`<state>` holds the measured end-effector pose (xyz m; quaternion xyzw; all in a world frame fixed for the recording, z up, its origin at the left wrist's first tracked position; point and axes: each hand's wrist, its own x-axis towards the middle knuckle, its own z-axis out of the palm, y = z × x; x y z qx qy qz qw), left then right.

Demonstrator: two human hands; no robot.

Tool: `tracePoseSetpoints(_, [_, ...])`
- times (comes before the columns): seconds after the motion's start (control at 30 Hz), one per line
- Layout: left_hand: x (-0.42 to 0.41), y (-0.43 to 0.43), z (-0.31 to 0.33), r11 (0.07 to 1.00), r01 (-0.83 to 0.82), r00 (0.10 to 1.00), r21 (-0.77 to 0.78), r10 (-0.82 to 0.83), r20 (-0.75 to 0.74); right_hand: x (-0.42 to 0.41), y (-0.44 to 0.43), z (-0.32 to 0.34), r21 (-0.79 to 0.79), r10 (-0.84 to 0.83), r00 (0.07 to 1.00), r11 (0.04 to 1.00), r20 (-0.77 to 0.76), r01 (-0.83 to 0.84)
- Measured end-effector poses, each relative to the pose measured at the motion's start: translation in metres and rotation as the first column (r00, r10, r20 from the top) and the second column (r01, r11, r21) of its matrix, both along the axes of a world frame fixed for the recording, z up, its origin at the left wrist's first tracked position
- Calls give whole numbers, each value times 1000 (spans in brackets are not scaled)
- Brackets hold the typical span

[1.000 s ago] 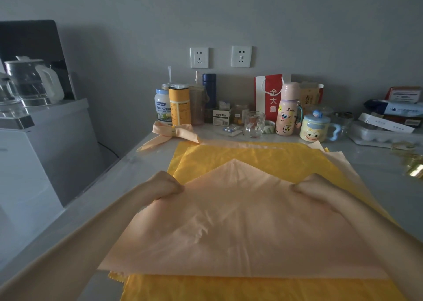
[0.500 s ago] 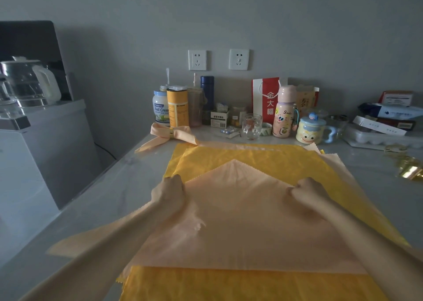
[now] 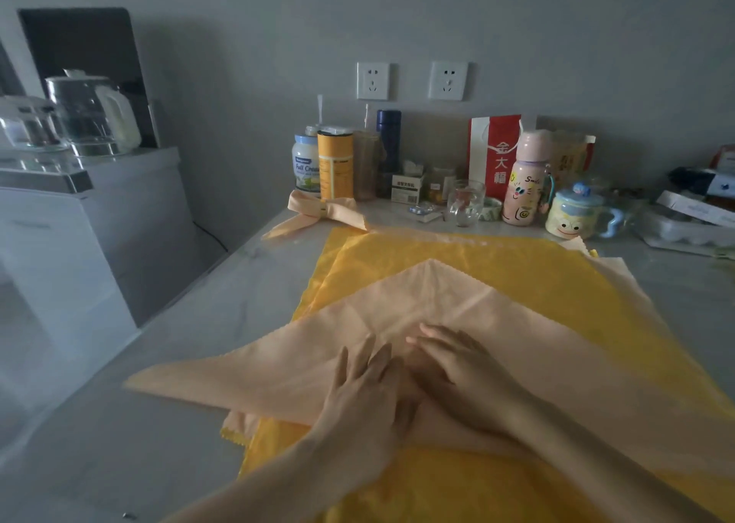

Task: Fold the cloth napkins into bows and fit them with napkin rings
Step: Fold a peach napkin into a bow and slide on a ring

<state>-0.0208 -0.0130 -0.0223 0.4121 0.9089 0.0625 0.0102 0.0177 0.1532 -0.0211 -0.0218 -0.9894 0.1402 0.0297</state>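
Two hands are pressing down side by side on the middle of a peach napkin (image 3: 278, 375), which is lying folded into a wide triangle with its point aimed toward the wall. The left hand (image 3: 364, 399) is resting palm down, its fingers (image 3: 372, 353) straight and a little spread. The right hand (image 3: 461, 367) is lying just beside it, its fingers (image 3: 435, 333) also straight and fanned flat on the cloth. The napkin is sitting on a stack of yellow cloths (image 3: 497, 272) spread across the grey bench (image 3: 191, 323), and its left corner is reaching past them onto the bare surface. Beyond the stack's far left corner, a finished peach bow (image 3: 318, 214) is lying on the bench in front of a yellow canister (image 3: 335, 164). Further right, a drinking glass (image 3: 464, 204), a pink bottle (image 3: 525, 180) and a smiling-face mug (image 3: 572, 216) are standing near the wall.
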Motion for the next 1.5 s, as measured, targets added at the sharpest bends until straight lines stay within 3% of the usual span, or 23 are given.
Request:
tracePoseSetpoints(0.2, [-17, -33, -8, 980, -96, 992, -173, 108, 64, 4, 2, -5, 47, -5, 999, 999, 37, 4])
tracePoseSetpoints(0.37, [-51, -90, -12, 952, -235, 959, -197, 259, 111, 4, -3, -2, 31, -2, 999, 1000, 45, 1])
tracePoseSetpoints(0.67, [-90, -195, -9, 766, -600, 776, -232, 627, 64, 0, -8, -4, -18, 19, 999, 1000, 46, -18])
tracePoseSetpoints(0.77, [-99, -225, -2, 675, -696, 692, -247, 722, 23, -1, -8, -6, -28, 18, 999, 999, 41, -17])
tracePoseSetpoints(0.87, [-100, -234, 21, 617, -771, 637, -158, 745, -199, -3, -7, -6, -14, 13, 999, 1000, 37, -13])
tracePoseSetpoints(0.97, [-79, -183, 45, 772, -625, 735, 117, 632, -246, -4, -9, -3, -27, 26, 1000, 999, 10, -26])
tracePoseSetpoints(1.07, [-34, -99, 53, 939, -290, 931, 187, 322, -171, 3, -13, 6, -69, 19, 992, 997, -123, -28])
tracePoseSetpoints(1.17, [0, -29, 45, 972, -54, 998, 229, 57, -7, 23, -13, 19, -160, -37, 988, 987, -152, 12])
tracePoseSetpoints(1.33, [17, 19, 18, 989, 128, 989, 78, -134, 69, 63, -1, 9, -79, -17, 1000, 997, 27, 19])
tracePoseSetpoints(1.4, [23, 20, 8, 987, 157, 984, -10, -156, 90, 70, 3, -2, -118, -9, 1000, 993, 7, 10])
tracePoseSetpoints(1.5, [24, 15, -2, 983, 142, 986, -116, -130, 105, 70, 2, -13, 4, -18, 1000, 1000, 12, 18])
